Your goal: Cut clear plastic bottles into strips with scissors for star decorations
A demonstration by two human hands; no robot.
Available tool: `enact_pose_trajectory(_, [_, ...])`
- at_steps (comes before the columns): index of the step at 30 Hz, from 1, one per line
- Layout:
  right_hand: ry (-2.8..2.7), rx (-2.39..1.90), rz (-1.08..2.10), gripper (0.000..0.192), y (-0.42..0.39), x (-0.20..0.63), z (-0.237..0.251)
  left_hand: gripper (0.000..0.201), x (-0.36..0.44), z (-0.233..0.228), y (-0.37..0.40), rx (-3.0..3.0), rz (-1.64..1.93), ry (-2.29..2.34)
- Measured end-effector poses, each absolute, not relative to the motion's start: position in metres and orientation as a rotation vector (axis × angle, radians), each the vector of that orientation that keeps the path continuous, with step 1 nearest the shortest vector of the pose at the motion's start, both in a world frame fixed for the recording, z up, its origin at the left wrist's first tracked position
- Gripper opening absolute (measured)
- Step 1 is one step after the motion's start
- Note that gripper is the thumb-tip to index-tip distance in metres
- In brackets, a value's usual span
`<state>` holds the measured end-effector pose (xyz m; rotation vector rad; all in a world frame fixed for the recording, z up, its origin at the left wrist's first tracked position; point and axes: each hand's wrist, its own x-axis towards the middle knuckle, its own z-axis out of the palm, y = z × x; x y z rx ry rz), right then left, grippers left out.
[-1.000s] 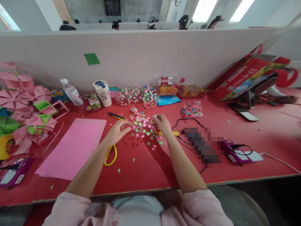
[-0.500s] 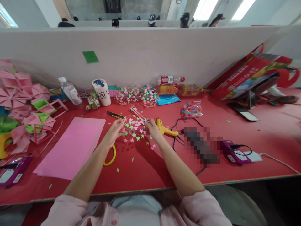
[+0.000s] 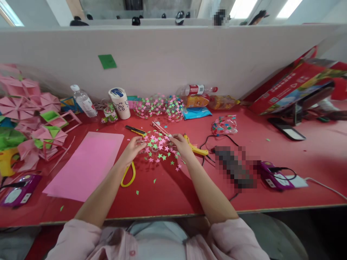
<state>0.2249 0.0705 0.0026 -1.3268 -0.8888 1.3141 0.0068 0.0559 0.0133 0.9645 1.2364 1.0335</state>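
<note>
Flanking star cluster [image 3: 158,147]: both hands [image 3: 132,148]

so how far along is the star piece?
Done: two star-covered pieces lie by the partition. In hand: left hand and right hand hold a third star cluster. Left: loose stars on the table, pink sheet uncut.

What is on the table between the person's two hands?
In the head view, a scatter of pink and green paper stars lies on the red table between the left hand and the right hand.
</note>
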Motion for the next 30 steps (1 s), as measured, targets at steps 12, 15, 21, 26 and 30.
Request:
enact_pose_trajectory(12, [-0.722, -1.234, 1.165, 0.038, 0.078, 0.238, 0.003, 0.045, 0.001, 0.015, 0.058, 1.103, 1.003, 1.260])
enact_pose_trajectory(15, [-0.769, -1.208, 1.136, 0.037, 0.075, 0.236, 0.015, 0.046, -0.003, 0.018, 0.056, 1.138, 0.969, 1.280])
enact_pose_trajectory(21, [-0.979, -1.089, 1.120, 0.030, 0.068, 0.233, 0.058, 0.048, -0.016, 0.023, 0.058, 1.193, 0.937, 1.297])
enact_pose_trajectory(26, [-1.185, -0.912, 1.090, 0.020, 0.056, 0.210, 0.094, 0.042, -0.018, 0.060, 0.062, 1.527, 1.227, 1.484])
enact_pose_trajectory(30, [-1.346, -0.819, 1.072, 0.022, 0.048, 0.184, 0.109, 0.035, 0.008, 0.100, 0.052, 1.481, 1.153, 1.088])
